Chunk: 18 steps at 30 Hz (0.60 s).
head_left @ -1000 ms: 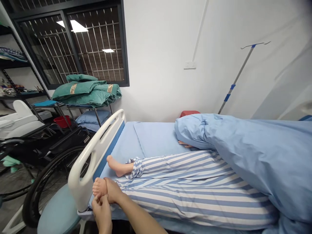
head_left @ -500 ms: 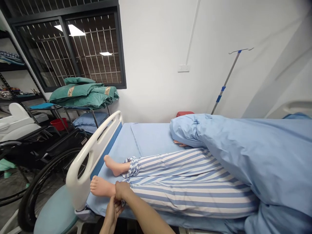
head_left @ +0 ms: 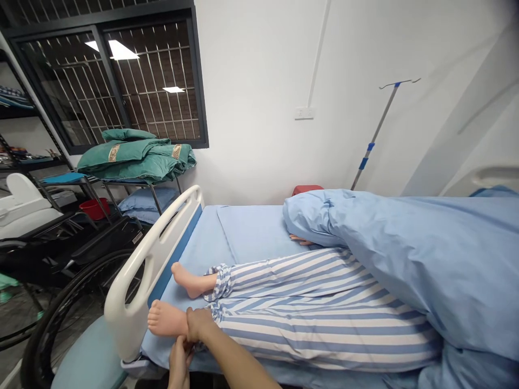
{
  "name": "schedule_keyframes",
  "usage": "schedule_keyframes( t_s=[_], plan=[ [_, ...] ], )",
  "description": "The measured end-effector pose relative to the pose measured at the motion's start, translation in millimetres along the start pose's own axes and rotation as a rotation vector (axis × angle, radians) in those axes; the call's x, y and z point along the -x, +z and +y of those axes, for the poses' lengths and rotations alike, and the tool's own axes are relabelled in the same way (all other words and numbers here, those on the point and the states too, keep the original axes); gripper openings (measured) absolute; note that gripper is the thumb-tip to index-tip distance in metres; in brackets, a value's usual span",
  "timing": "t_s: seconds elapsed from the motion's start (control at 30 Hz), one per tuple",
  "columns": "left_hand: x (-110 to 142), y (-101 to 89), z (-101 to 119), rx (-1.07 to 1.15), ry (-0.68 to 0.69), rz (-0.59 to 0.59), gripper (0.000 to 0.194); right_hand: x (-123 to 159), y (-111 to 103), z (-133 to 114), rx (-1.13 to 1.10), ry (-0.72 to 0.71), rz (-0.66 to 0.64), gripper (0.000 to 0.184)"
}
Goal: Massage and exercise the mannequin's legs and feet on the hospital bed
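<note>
A manikin in blue-and-white striped trousers (head_left: 316, 329) lies on the bed, its lower legs and feet uncovered. My right hand (head_left: 199, 325) is wrapped round the ankle of the near foot (head_left: 167, 319), just below the bunched trouser cuff. Below it, by the heel, is my left hand (head_left: 178, 356), its fingers bent in against the underside of the ankle and partly hidden. Whatever those fingers pinch does not show. The far foot (head_left: 192, 281) rests on the sheet, untouched. A light-blue quilt (head_left: 405, 254) covers the manikin from the thighs up.
The white footboard (head_left: 133, 292) rises just left of the feet. Beyond it are a wheelchair (head_left: 77, 302) and a rack with green folded bedding (head_left: 138, 159). An IV pole (head_left: 377, 135) stands behind the bed, near a red object (head_left: 307, 189).
The view has shifted slightly, and the feet appear a little lower. My left hand has turned, and its fingers, spread before, are now bent in under the ankle. My right hand keeps its grip.
</note>
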State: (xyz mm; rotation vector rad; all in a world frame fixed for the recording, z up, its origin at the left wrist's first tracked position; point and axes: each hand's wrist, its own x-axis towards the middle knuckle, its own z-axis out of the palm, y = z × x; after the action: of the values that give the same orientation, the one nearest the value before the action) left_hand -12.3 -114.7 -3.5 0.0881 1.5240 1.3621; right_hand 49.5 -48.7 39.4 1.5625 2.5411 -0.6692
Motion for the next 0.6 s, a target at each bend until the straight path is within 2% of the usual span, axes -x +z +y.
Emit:
schedule_keyframes(
  t_s=[0.13, 0.27, 0.37, 0.47, 0.53, 0.6],
  plan=[
    [3.5, -0.3, 1.9, 0.068, -0.174, -0.083, 0.007, 1.8, -3.9, -1.1, 0.004, 0.053, -0.001, 0.077],
    [15.6, -1.3, 4.0, 0.113, -0.247, -0.178, 0.023, 9.4, -11.4, -6.2, 0.007, 0.024, 0.03, 0.078],
    [19.2, -2.8, 1.8, 0.147, -0.255, -0.232, 0.027, 12.2, -13.6, -7.4, 0.017, 0.025, 0.029, 0.078],
    [9.9, -6.9, -1.3, -0.046, -0.177, -0.115, 0.026, 11.0, -8.6, -4.9, 0.04, 0.011, -0.006, 0.075],
    [-1.7, -11.0, -2.8, -0.269, -0.08, -0.028, 0.025, 9.1, -2.7, -3.5, 0.048, 0.001, -0.012, 0.072],
    [-12.3, -14.0, -4.3, -0.399, 0.052, -0.001, 0.024, 6.8, 2.6, -4.1, 0.05, 0.007, 0.011, 0.067]
  ],
)
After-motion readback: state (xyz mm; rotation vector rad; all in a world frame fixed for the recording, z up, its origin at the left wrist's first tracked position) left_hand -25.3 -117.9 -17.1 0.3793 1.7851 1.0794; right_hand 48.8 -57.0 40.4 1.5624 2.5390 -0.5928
